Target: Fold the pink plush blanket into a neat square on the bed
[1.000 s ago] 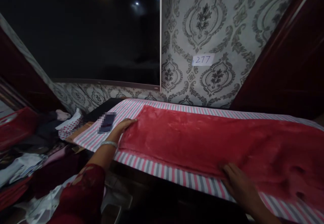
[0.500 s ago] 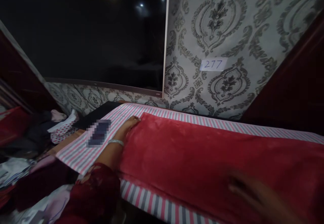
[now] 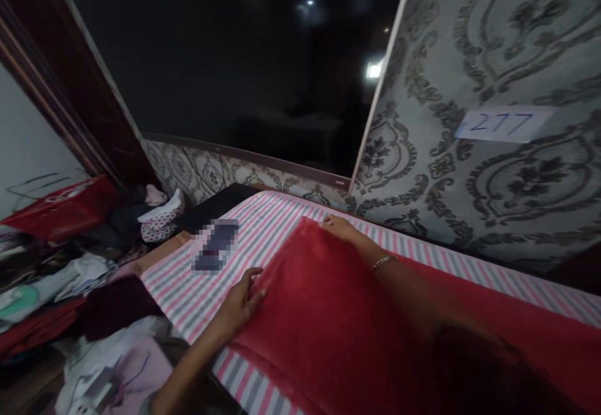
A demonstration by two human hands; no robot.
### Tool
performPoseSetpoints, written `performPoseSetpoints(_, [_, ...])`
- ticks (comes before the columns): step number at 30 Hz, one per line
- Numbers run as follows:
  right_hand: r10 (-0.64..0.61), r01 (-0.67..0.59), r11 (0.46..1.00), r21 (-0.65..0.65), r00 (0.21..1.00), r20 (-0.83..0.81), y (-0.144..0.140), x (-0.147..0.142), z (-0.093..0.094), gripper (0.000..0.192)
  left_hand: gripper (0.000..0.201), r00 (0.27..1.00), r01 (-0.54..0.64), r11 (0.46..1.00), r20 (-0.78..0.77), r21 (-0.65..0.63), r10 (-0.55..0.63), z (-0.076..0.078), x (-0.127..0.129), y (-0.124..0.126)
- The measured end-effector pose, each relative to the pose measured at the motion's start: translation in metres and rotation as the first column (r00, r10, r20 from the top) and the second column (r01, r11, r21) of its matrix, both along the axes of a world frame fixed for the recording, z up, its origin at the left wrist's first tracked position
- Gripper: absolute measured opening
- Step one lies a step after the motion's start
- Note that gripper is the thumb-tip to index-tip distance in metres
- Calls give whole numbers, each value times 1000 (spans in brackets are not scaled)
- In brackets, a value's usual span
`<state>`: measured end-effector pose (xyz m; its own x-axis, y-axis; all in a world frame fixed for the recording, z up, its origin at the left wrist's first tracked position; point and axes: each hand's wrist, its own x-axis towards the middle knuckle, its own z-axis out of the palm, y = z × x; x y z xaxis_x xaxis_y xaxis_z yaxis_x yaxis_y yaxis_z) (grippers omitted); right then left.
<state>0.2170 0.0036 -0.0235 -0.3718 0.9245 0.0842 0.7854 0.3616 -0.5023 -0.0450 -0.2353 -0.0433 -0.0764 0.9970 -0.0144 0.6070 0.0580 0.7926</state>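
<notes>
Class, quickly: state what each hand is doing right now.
Left hand: open, fingers on the near corner of the red cloth.
Right hand: open, resting on its far corner.

I see a dim room. Small ceiling lights reflect as glare in the dark screen [image 3: 244,71]. The wallpaper [image 3: 493,46] looks soft, straight lines bend at the edges, and the lower right corner sinks into shadow.

I note the red cloth [image 3: 357,333] runs off the bottom and right edges. Just left of it, a flat object [image 3: 215,247] is pixelated and unidentifiable. My right forearm hides part of it.
</notes>
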Motion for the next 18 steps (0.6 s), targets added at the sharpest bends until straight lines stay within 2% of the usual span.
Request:
performPoseSetpoints(3, [22,-22,998,-59,1000,-4,9,-14,-11,24,57,993,-32,999,-112,0,32,-7,9,-8])
performPoseSetpoints(6, [51,-51,998,-38,999,-20,13,-23,-13,18,56,988,-32,998,-150,-48,24,-4,10,-10])
performPoseSetpoints(8, [57,-51,997,62,994,-97,19,-30,-4,16,53,987,-42,998,-156,-37,35,5,2,-11])
performPoseSetpoints(10, [86,-43,980,192,971,-222,29,-42,10,17,51,985,-76,997,-156,21,79,16,-13,-11])
performPoseSetpoints(12, [117,-36,962,270,950,-290,39,-58,22,17,48,979,-111,992,-165,64,121,24,-30,-11])
performPoseSetpoints(15, [82,-43,975,216,981,-176,43,-85,18,13,48,960,-156,987,-229,26,158,23,-48,-8])
performPoseSetpoints(18, [52,-46,991,126,997,-51,35,-100,-6,10,47,914,-251,967,-340,-42,223,10,-56,-9])
